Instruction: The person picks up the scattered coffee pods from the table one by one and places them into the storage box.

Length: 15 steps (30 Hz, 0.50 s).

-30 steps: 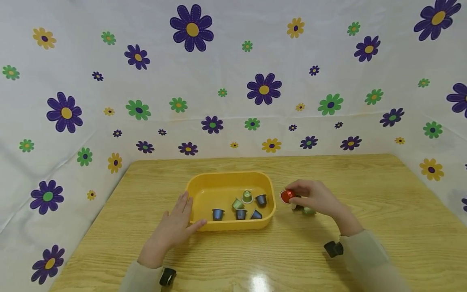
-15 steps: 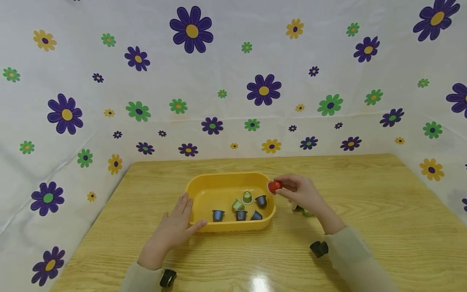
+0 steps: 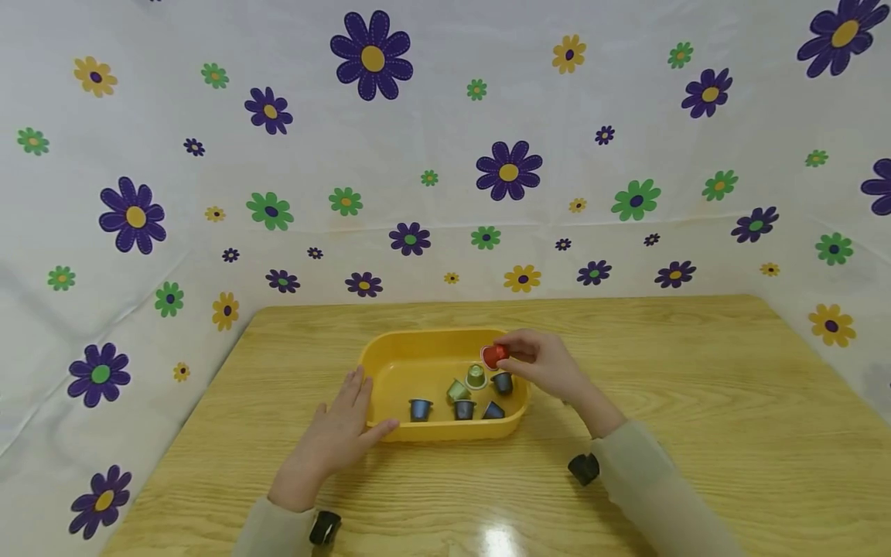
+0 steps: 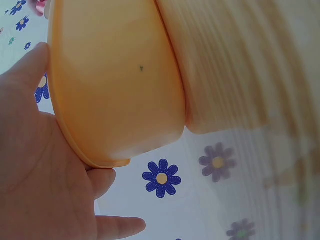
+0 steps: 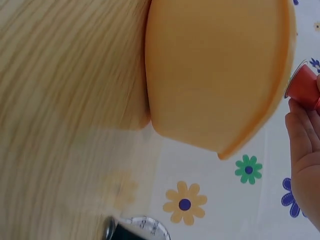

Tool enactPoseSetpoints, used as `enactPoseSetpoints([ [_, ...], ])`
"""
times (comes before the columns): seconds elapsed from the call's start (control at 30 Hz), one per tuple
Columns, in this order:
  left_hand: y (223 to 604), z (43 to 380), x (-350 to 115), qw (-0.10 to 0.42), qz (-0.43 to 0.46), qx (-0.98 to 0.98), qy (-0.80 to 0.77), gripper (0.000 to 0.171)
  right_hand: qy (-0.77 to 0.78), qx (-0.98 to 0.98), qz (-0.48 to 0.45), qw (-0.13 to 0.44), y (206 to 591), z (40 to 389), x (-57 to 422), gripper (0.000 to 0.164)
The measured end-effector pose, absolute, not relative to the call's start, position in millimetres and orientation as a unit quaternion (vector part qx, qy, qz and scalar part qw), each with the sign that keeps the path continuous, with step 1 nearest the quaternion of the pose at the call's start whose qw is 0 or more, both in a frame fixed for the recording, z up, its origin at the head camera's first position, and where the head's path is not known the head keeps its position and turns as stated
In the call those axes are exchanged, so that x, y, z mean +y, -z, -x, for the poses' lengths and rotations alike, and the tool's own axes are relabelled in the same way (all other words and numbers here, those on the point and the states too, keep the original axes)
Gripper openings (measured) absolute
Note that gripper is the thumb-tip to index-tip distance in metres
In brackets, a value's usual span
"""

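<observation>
A yellow plastic tray [image 3: 445,433] sits on the table, holding two green coffee capsules [image 3: 476,377] and several dark blue ones [image 3: 421,410]. My right hand [image 3: 546,363] pinches a red coffee capsule [image 3: 493,357] between thumb and fingers, above the tray's back right part. In the right wrist view the red capsule [image 5: 303,86] appears at the right edge, higher than the tray's rim. With fingers straight, my left hand [image 3: 332,441] rests against the tray's left end. The left wrist view has its fingers and thumb spread along the tray wall [image 4: 120,75].
A dark capsule [image 5: 132,231] stands on the table at the bottom of the right wrist view; in the head view my right arm covers that spot. Behind and beside the wooden table [image 3: 696,387] hangs a white cloth [image 3: 445,116] printed with flowers.
My right hand has carried the red capsule leftward, from beside the tray over its right rim to above the inside. The left hand has stayed at the tray's left end.
</observation>
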<state>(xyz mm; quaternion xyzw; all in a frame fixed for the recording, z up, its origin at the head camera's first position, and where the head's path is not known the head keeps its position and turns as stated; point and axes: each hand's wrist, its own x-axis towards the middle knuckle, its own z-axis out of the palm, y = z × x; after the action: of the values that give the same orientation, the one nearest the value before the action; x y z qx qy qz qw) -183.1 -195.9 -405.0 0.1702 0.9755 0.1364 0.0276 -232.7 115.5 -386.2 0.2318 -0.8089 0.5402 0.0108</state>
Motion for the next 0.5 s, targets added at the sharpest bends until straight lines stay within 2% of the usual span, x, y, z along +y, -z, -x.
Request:
enactPoseSetpoints([
  [0.5,403.8,183.2,-195.6,0.03,-0.167,0.976,-0.138,0.089,-0.516,-0.808,-0.282,0.005,388.2,246.9,75.7,0.03],
])
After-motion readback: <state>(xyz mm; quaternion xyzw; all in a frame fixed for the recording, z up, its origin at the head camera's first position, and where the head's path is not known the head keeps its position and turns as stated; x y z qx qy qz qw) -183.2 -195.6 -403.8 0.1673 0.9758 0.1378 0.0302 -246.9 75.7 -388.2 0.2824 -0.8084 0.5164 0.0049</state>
